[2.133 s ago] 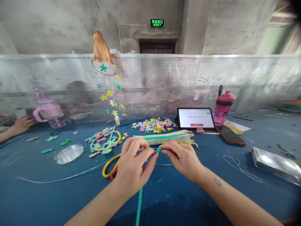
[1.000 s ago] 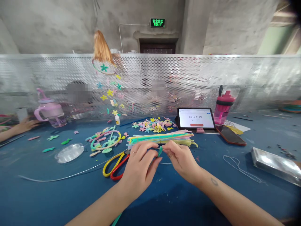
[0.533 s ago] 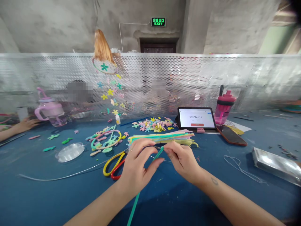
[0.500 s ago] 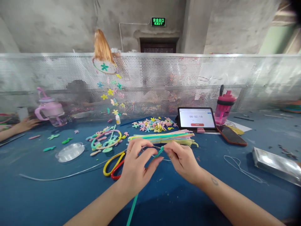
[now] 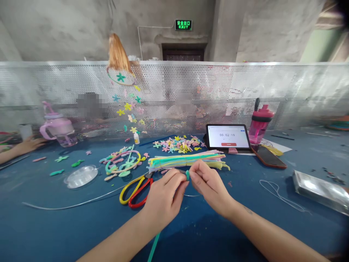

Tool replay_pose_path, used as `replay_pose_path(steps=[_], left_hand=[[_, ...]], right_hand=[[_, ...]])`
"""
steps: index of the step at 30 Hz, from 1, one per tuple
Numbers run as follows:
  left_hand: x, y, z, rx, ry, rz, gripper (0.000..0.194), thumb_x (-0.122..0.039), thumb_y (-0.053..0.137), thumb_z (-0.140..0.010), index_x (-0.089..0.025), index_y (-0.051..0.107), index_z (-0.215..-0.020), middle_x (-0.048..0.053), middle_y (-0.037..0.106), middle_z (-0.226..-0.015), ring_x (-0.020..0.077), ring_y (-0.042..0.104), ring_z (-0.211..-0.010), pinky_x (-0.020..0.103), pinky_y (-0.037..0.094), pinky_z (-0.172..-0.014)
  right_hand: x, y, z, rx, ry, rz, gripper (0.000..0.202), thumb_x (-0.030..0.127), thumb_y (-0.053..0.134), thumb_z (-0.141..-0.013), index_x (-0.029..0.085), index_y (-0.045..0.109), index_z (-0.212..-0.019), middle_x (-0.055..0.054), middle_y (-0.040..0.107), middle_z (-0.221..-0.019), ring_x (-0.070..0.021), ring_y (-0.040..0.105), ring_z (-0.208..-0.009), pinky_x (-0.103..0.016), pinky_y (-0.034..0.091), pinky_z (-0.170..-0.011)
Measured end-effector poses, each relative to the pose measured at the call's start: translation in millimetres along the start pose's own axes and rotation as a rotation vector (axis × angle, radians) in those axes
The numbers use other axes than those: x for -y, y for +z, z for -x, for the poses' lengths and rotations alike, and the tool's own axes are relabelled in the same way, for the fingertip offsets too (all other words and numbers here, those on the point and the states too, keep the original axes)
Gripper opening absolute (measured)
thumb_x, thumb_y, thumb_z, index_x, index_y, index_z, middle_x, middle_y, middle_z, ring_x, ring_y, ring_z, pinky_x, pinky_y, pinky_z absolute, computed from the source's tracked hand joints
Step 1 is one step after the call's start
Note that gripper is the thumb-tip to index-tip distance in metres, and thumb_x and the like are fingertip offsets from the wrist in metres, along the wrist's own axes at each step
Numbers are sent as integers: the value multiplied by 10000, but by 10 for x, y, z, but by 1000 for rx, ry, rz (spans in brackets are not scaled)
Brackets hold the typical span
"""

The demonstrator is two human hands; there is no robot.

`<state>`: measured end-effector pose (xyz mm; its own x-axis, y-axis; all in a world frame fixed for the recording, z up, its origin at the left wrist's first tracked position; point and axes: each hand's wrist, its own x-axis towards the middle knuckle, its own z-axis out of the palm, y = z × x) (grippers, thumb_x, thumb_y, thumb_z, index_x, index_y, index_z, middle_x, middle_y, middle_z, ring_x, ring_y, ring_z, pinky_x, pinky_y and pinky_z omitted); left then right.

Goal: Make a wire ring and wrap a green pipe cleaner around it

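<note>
My left hand [image 5: 166, 191] pinches a green pipe cleaner [image 5: 154, 247], whose long tail hangs below the wrist and whose small looped end shows at the fingertips. My right hand [image 5: 208, 183] is closed beside that looped end, thumb and forefinger together; what lies between them is too small to make out. A thin wire passes by both hands. Scissors [image 5: 139, 193] with yellow and red handles lie left of my left hand. Behind the hands is a bundle of pastel pipe cleaners [image 5: 188, 160].
Small colourful flower shapes [image 5: 178, 144] and a ring [image 5: 122, 162] lie farther back. A clear dish [image 5: 81, 177], tablet [image 5: 228, 136], phone [image 5: 268, 156], pink bottle [image 5: 260, 125] and metallic box [image 5: 321, 191] surround the work area. Another person's hand [image 5: 29, 143] is at far left.
My left hand has closed its fingers more tightly and drawn slightly down and left, uncovering more of the scissors. The green piece at the fingertips now looks shorter and more upright.
</note>
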<state>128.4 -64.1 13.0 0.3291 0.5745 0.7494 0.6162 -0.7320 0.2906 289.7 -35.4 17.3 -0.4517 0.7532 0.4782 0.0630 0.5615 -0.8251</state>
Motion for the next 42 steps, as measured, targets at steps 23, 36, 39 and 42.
replay_pose_path(steps=[23, 36, 39, 42], left_hand=[[-155, 66, -111, -160, -876, 1218, 205, -283, 695, -727, -144, 609, -851, -69, 413, -537, 16, 296, -404, 162, 202, -393], [-166, 215, -88, -288, -853, 1141, 258, -302, 745, -680, -122, 564, -722, -54, 484, -576, 2, 313, -413, 142, 218, -386], [-177, 218, -84, -269, -845, 1144, 254, -305, 745, -681, -123, 573, -721, -64, 460, -544, 3, 294, -413, 139, 212, -389], [-186, 219, -89, -264, -836, 1141, 259, -315, 754, -668, -124, 585, -714, -70, 441, -516, 5, 282, -405, 143, 207, -387]], right_hand=[[-37, -2, -15, 12, 24, -147, 160, 266, 392, -934, 200, 414, -790, 75, 350, -553, -75, 279, -488, -205, 234, -450], [11, 46, 4, 23, 70, -224, 127, 216, 367, -906, 199, 391, -783, 84, 350, -525, -73, 270, -465, -199, 227, -434], [16, 49, 9, 40, 100, -249, 136, 214, 346, -902, 204, 373, -769, 87, 325, -516, -74, 265, -453, -201, 222, -428], [10, 39, 14, 50, 108, -257, 146, 231, 326, -906, 203, 382, -773, 82, 332, -520, -76, 273, -448, -203, 228, -425]])
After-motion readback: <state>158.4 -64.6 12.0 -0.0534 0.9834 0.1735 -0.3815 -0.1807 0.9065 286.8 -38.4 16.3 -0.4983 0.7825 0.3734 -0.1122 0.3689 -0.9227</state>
